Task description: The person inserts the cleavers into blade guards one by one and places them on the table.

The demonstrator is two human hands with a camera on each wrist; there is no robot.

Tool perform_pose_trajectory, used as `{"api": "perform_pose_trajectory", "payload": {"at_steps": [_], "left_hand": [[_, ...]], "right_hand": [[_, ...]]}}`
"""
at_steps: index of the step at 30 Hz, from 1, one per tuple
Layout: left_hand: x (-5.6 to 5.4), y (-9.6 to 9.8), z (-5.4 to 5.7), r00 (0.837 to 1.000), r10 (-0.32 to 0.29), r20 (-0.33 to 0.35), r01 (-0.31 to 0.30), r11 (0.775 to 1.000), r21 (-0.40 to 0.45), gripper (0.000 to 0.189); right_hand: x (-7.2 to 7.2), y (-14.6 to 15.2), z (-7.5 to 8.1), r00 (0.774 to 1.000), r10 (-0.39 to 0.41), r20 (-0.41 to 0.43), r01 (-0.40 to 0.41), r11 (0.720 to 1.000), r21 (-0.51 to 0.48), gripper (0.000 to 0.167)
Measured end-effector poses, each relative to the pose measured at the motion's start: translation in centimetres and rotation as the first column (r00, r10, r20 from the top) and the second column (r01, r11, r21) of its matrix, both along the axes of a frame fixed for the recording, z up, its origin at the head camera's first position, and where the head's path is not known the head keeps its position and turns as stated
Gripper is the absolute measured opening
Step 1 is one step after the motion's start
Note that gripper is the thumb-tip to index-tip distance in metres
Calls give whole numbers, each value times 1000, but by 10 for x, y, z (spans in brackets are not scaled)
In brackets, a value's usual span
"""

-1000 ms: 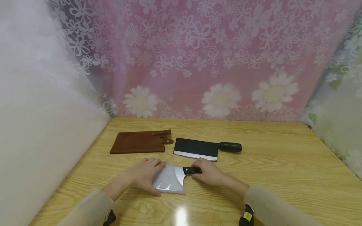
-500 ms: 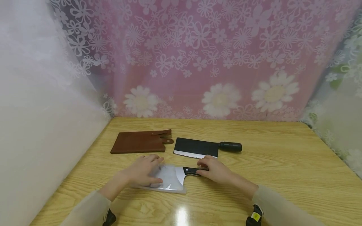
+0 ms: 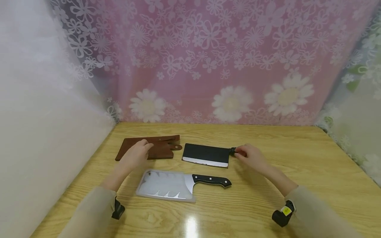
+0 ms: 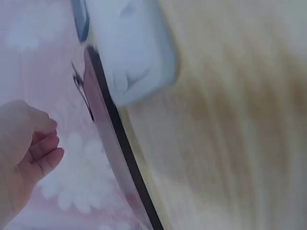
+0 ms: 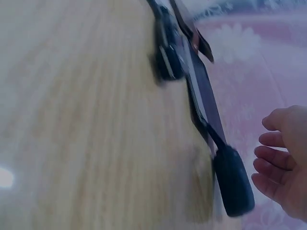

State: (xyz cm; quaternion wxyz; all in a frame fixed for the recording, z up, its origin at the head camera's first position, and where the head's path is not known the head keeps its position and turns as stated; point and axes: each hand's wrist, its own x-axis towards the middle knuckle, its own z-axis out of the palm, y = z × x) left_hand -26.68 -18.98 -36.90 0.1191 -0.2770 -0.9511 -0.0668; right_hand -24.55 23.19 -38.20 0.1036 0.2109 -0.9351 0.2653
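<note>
My left hand (image 3: 134,156) hovers over the brown leather knife sheath (image 3: 162,150); the left wrist view shows a gap between its loosely curled fingers (image 4: 44,146) and the sheath. Near the black handle of a dark-bladed cleaver (image 3: 205,154) is my right hand (image 3: 252,158). In the right wrist view its loosely bent fingers (image 5: 272,165) stand apart from that handle (image 5: 233,182). Closer to me lies a second cleaver (image 3: 211,180), its black riveted handle pointing right and its blade inside a translucent plastic cover (image 3: 166,185). Neither hand holds anything.
Everything lies flat on a wood-grain table (image 3: 268,205). A pink flowered curtain (image 3: 190,72) hangs behind its far edge, and a whitish sheet (image 3: 44,109) rises along the left side. Each wrist carries a small black device (image 3: 282,214).
Both hands have left the covered cleaver, which stays in place. The left hand has moved up over the brown sheath, and the right hand has moved up and right to the dark cleaver's handle.
</note>
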Motion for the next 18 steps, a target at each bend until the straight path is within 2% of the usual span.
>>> {"api": "perform_pose_trajectory", "payload": {"at_steps": [4,5,7,9,12,15,18], "left_hand": [[-21,-10,1,999,41,-33,-44,996,-73,29],[-26,-12,1,998,56,-10,-56,995,-82,32],[-33,-14,1,993,88,76,-81,992,-97,43],[-40,-14,0,977,117,181,-96,988,-122,61],[-48,-10,-3,938,142,316,-90,981,-171,92],[-53,-6,-5,904,159,397,-77,974,-214,112],[-55,-4,-6,873,187,450,-82,967,-243,118]], "right_hand": [[-12,18,1,996,-77,40,76,997,16,22],[-15,21,1,995,-87,47,86,996,24,24],[-21,26,-1,994,-95,59,93,995,42,26],[-26,30,-4,993,-95,74,91,994,57,29],[-33,32,-9,991,-90,96,82,993,79,32],[-39,32,-12,991,-62,115,50,993,104,35],[-43,28,-13,990,-35,134,18,992,124,37]]}}
